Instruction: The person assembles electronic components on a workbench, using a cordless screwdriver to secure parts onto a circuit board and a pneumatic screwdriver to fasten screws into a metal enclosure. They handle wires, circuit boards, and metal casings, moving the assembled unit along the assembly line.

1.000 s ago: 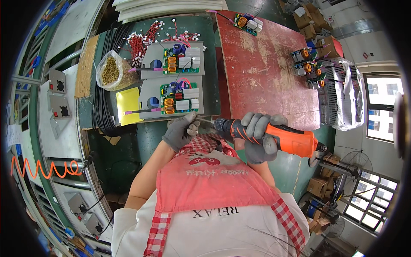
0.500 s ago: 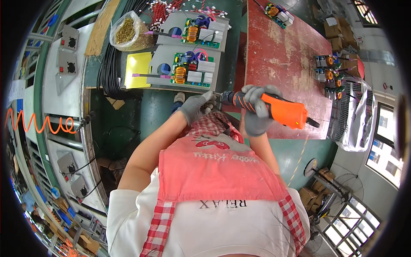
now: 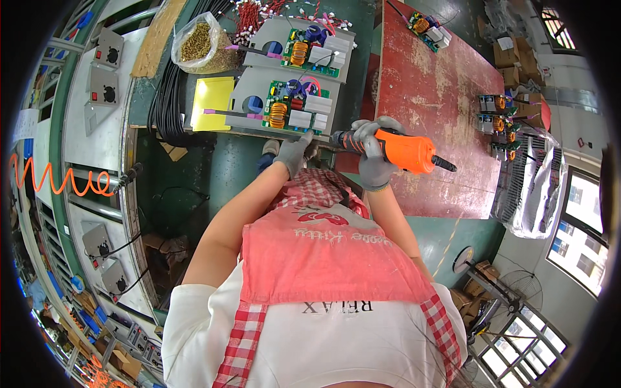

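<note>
My right hand (image 3: 375, 155), in a grey glove, is wrapped round an orange and black electric screwdriver (image 3: 407, 150). The tool lies nearly level, its black nose pointing left toward the near right corner of a grey metal plate (image 3: 242, 132). My left hand (image 3: 294, 155), also gloved, is at that plate's near edge with fingers curled; what they hold, if anything, is hidden. On the plate sits a green circuit board (image 3: 284, 129) with a copper coil and pale heat sinks. A purple-ended cable (image 3: 233, 114) runs left from it. Behind lies a second plate with a similar board (image 3: 310, 61).
Left of the plates are a yellow sheet (image 3: 212, 103), a bag of brass-coloured small parts (image 3: 197, 48) and black cables (image 3: 167, 103). A worn red table (image 3: 440, 129) stands at the right, with several boards on it. Red wires (image 3: 249, 22) lie at the back.
My right hand and the screwdriver have moved left and slightly up. My left hand has shifted from the tool's tip to the plate's near edge. The view has shifted slightly.
</note>
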{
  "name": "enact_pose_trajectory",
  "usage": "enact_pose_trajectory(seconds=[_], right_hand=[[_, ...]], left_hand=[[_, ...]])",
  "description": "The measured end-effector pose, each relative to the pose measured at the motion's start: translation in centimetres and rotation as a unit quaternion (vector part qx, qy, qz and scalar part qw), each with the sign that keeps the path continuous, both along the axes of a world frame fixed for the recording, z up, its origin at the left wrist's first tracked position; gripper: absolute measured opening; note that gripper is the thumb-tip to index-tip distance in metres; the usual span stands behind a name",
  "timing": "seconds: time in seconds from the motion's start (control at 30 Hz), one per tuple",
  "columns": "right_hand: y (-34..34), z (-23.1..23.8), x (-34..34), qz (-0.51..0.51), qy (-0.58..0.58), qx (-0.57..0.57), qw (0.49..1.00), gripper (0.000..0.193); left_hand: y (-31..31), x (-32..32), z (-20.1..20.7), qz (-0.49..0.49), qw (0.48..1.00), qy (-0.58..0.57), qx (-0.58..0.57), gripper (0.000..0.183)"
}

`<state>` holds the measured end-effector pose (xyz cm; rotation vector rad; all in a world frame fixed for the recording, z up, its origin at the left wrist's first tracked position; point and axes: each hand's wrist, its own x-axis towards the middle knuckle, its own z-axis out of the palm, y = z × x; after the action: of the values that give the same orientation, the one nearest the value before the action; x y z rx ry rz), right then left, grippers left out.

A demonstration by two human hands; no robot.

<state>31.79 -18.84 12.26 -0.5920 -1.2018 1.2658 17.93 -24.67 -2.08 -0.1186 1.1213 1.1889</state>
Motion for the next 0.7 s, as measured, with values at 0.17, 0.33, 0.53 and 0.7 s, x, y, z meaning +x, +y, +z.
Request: enact_pose_trajectory(seconds=[0.17,0.33,0.53,0.7], right_hand=[[0.0,0.4,-0.3,0.006,-0.008,-0.032,0.999,0.04],[1.6,-0.2,-0.3,0.178,0.002,-0.018,0.984,0.038],[1.8,0.2,-2.0,0.213,-0.074,-0.07,0.972,0.028],[1.3,0.3,-2.4,0.237,-0.209,0.007,0.949,0.032]], left_hand=[[0.6,0.6,1.0,-0.017,0.999,0.042,-0.011,0.022],[0.8,0.8,0.6,-0.04,0.997,0.053,-0.04,0.02],[1.4,1.3,-0.4,-0.02,0.996,0.074,-0.044,0.022],[1.2,1.4,-3.9,-0.052,0.992,0.115,0.014,0.022]])
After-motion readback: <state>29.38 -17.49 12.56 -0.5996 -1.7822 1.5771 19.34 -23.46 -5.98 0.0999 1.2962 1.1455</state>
